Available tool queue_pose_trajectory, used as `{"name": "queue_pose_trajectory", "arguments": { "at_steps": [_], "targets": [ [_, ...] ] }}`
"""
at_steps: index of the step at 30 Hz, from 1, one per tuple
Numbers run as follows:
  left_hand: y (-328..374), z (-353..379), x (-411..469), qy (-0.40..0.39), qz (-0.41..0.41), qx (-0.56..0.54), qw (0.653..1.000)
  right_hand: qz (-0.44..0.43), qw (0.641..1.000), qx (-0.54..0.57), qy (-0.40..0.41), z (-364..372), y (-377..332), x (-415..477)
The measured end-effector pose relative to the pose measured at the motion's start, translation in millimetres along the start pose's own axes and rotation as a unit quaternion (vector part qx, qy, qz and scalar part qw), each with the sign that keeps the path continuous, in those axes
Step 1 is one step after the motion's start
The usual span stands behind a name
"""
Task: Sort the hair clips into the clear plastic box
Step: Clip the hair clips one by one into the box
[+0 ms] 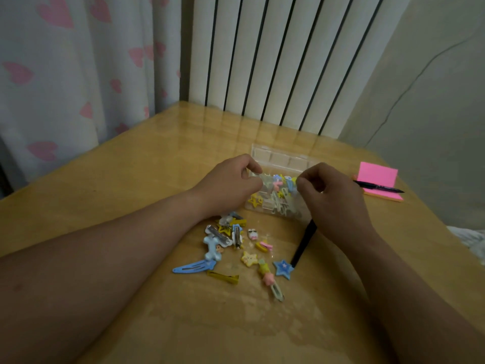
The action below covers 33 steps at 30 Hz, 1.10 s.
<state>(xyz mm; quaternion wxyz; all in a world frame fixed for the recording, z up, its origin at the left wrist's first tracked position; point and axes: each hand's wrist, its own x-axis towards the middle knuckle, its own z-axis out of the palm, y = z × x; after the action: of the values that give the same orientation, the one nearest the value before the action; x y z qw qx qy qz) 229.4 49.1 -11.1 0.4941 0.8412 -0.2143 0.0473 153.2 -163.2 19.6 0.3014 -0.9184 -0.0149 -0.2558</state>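
The clear box point(282, 160) sits on the desk point(131, 179), lid open and tipped away from the person. Its near part already holds mixed clips point(280, 198), with a yellow star point(255, 200) at its left end.

The left hand point(231, 179) is at the box's left edge, thumb and forefinger pinching the clear plastic there, the other fingers curled. The right hand point(333, 195) is at the box's right side, fingers curled and the tips drawn together over the clips; whether they hold one I cannot tell.

On the person's side of the box, loose clips lie in a heap point(228, 232). Farther from the box are a blue snap clip point(194, 266), a smiling yellow star point(249, 258), a blue star point(283, 269) and a flat yellow clip point(223, 277). A black strip point(304, 243) runs from the box's near right corner toward the blue star.

Right of the box lie pink sticky notes point(378, 174) with a pen point(378, 185) across them.
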Motion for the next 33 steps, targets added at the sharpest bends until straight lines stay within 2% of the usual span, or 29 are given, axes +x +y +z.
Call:
{"name": "queue_pose_trajectory", "arguments": {
  "at_steps": [4, 10, 15, 18, 22, 25, 27, 30, 33],
  "targets": [
    [0.8, 0.0, -0.1, 0.005, 0.003, 0.001, 1.000, -0.058, 0.998, 0.038, -0.001, -3.6, -19.0, -14.3],
    [3.1, -0.1, -1.1, 0.006, -0.006, -0.012, 1.000, -0.151, 0.971, 0.040, -0.179, -4.1, -50.3, -36.3],
    [3.9, -0.4, -0.5, 0.010, -0.010, -0.010, 1.000, -0.159, 0.922, 0.013, -0.353, -12.0, -76.9, -48.9],
    [2.9, 0.3, 0.0, 0.009, -0.007, 0.000, 1.000, -0.200, 0.885, -0.087, -0.411, -12.7, -85.7, -52.5],
    [2.0, 0.2, 0.6, 0.010, 0.000, 0.003, 1.000, -0.217, 0.865, -0.085, -0.445, -9.0, -84.5, -51.9],
    [2.2, 0.8, 0.0, 0.010, 0.003, 0.007, 1.000, -0.219, 0.861, -0.063, -0.455, -12.5, -83.1, -50.5],
    [2.8, 1.0, -0.3, 0.009, 0.003, -0.003, 1.000, -0.187, 0.879, 0.019, -0.437, -21.4, -83.1, -47.0],
    [1.0, 0.3, 0.7, 0.003, 0.003, -0.008, 1.000, -0.150, 0.940, 0.113, -0.284, -36.3, -72.5, -30.4],
    [0.0, -0.7, 0.6, -0.001, -0.001, -0.005, 1.000, -0.043, 0.982, 0.133, -0.123, -42.2, -40.4, -9.9]
  ]
}}
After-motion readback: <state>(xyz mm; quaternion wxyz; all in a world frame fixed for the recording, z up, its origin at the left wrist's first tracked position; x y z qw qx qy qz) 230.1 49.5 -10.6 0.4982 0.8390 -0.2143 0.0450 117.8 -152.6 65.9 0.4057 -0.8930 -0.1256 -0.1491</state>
